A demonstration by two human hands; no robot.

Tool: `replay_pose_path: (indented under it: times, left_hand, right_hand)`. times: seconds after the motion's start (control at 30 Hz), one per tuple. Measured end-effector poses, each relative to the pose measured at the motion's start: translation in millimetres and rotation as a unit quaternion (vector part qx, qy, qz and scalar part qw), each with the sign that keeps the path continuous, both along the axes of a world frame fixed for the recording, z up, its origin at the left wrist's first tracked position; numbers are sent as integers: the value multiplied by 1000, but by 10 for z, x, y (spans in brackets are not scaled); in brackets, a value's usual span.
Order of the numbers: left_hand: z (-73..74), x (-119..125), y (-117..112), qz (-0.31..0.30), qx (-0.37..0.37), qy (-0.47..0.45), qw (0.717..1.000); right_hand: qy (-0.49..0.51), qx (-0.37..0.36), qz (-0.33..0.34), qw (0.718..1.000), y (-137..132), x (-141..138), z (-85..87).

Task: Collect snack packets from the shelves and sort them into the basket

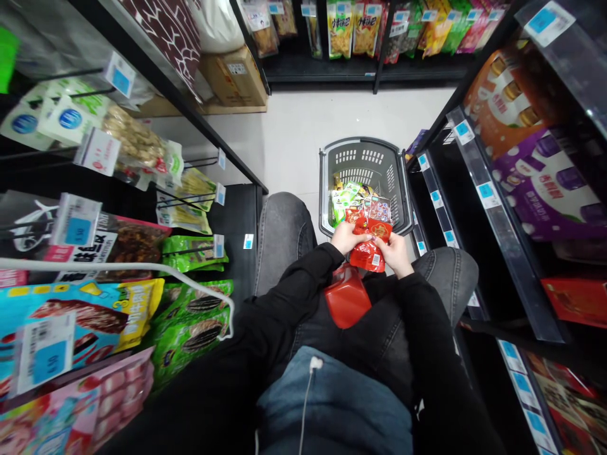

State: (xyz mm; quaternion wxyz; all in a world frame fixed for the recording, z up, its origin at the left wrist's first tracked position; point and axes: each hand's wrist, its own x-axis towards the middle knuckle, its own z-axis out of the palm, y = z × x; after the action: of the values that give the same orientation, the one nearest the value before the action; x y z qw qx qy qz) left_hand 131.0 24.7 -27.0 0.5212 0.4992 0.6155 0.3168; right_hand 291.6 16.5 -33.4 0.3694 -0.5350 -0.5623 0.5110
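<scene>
I am crouched in a shop aisle with my knees up. Both hands hold a bunch of red snack packets (370, 235) in front of me. My left hand (346, 237) is closed on their left side and my right hand (394, 253) grips the right side. Another red packet (347, 297) lies on my lap below the hands. Just beyond the hands a grey shopping basket (398, 170) stands on the floor, with green and mixed snack packets (345, 197) in its near end.
Left shelves carry hanging snack bags on pegs (190, 253) with price tags. Right shelves (474, 183) hold boxed goods, orange and purple. A cardboard box (234, 76) sits at the aisle's far end. A white earphone cable (308, 385) hangs down my front.
</scene>
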Motion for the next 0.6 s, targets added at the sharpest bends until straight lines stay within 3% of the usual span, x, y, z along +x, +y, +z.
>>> replay_pose_path:
  times: [0.1,0.27,0.4,0.53,0.6]
  left_hand:
    - [-23,-6,4,-14,4,-32,999]
    - [-4,-37,32,-91,-50,-126,987]
    - [24,-46,24,-78,-6,-39,996]
    - [41,-22,-14,-44,26,59,997]
    - [50,-5,-29,-45,35,72,996]
  right_hand:
    - [-9,14,-28,999,-18,-6,14]
    - [8,13,-53,998,-31,1,21]
    - [69,-58,-23,996,-10,16,15]
    - [147,-170,37,974,2,27,36]
    - [159,-185,41,969,3,32,51]
